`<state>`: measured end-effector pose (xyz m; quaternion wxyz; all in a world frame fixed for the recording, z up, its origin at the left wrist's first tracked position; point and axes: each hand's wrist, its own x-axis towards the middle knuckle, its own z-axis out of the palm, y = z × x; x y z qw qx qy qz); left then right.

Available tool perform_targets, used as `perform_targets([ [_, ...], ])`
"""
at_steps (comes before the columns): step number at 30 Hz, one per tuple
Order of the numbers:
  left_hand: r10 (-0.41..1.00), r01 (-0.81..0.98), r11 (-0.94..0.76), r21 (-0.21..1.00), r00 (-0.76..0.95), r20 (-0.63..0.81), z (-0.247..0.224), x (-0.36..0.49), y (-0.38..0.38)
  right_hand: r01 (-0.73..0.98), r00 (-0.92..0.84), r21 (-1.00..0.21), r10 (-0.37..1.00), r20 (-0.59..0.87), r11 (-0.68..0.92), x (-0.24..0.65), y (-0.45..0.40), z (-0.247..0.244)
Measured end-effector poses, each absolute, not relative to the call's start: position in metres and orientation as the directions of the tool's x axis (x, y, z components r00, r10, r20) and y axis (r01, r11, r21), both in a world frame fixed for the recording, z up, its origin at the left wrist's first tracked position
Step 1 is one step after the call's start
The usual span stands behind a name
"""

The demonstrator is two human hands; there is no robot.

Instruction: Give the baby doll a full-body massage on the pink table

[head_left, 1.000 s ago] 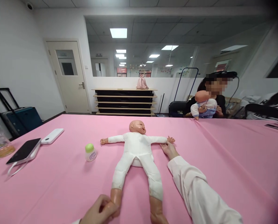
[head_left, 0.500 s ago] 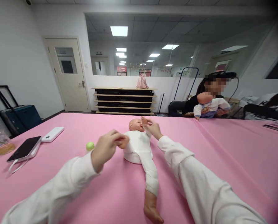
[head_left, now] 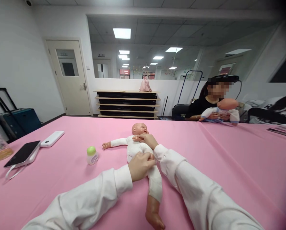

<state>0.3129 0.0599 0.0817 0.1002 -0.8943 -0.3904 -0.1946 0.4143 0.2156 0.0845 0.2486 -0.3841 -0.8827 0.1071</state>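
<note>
A baby doll [head_left: 132, 150] with a white cloth body lies face up on the table, its head [head_left: 138, 128] away from me. One leg [head_left: 155, 185] stretches toward me, and one arm [head_left: 117, 142] reaches out to the left. My right hand [head_left: 148, 140] is closed on the doll's other hand [head_left: 136, 138], at its chest below the chin. My left hand [head_left: 141, 166] is closed over the doll's lower body, fingers curled against the white cloth. Which part it grips is hidden. A small bottle [head_left: 92, 156] with a green cap stands left of the doll.
Pink cloth [head_left: 104, 204] covers the table. At left are a phone [head_left: 23, 154], a white power bank [head_left: 52, 139] and a clear bottle [head_left: 1, 147]. Across the table, a person [head_left: 200, 107] holds another doll [head_left: 226, 110]. Shelves [head_left: 127, 103] stand behind.
My left hand let go of the doll's left-side hand and moved right to its lower body; that arm now lies outstretched. My right hand brought the other doll hand down to the chest.
</note>
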Motion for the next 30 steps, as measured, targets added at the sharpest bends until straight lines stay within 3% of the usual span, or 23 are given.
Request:
perform_targets([
  [3, 0.681, 0.775, -0.624, 0.102, 0.476, 0.557, 0.108, 0.291, 0.050, 0.465, -0.371, -0.641, 0.792, 0.485, 0.610, 0.429, 0.220, 0.087],
  [6, 0.720, 0.803, -0.511, 0.306, 0.205, 0.663, 0.126, 0.254, 0.030, 0.171, 0.014, -0.847, 0.858, 0.513, 0.503, 0.466, 0.233, 0.085],
  [9, 0.782, 0.769, -0.382, 0.512, -0.027, 0.623, 0.121, 0.211, 0.001, -0.091, 0.340, -0.921, 0.881, 0.330, 0.380, 0.515, 0.242, 0.067],
  [12, 0.883, 0.709, -0.208, 0.674, -0.160, 0.441, 0.094, 0.183, -0.030, -0.285, 0.391, -0.939, 0.918, 0.071, 0.194, 0.551, 0.239, 0.035],
  [16, 0.946, 0.565, -0.023, 0.825, -0.256, 0.201, 0.041, 0.182, -0.066, -0.313, 0.403, -0.947, 0.913, -0.059, 0.077, 0.567, 0.227, 0.002],
  [20, 0.970, 0.465, 0.110, 0.878, -0.242, 0.006, 0.006, 0.203, -0.087, -0.288, 0.449, -0.957, 0.886, -0.114, 0.023, 0.564, 0.225, -0.004],
  [22, 0.976, 0.432, 0.119, 0.894, -0.218, -0.024, 0.006, 0.209, -0.090, -0.256, 0.484, -0.966, 0.869, -0.107, 0.024, 0.562, 0.227, -0.001],
  [25, 0.978, 0.475, 0.049, 0.879, -0.203, 0.055, 0.029, 0.202, -0.086, -0.185, 0.530, -0.981, 0.846, -0.051, 0.056, 0.557, 0.232, 0.012],
  [30, 0.905, 0.656, -0.171, 0.736, -0.190, 0.380, 0.100, 0.181, -0.057, 0.000, 0.556, -0.977, 0.812, 0.177, 0.213, 0.526, 0.240, 0.061],
])
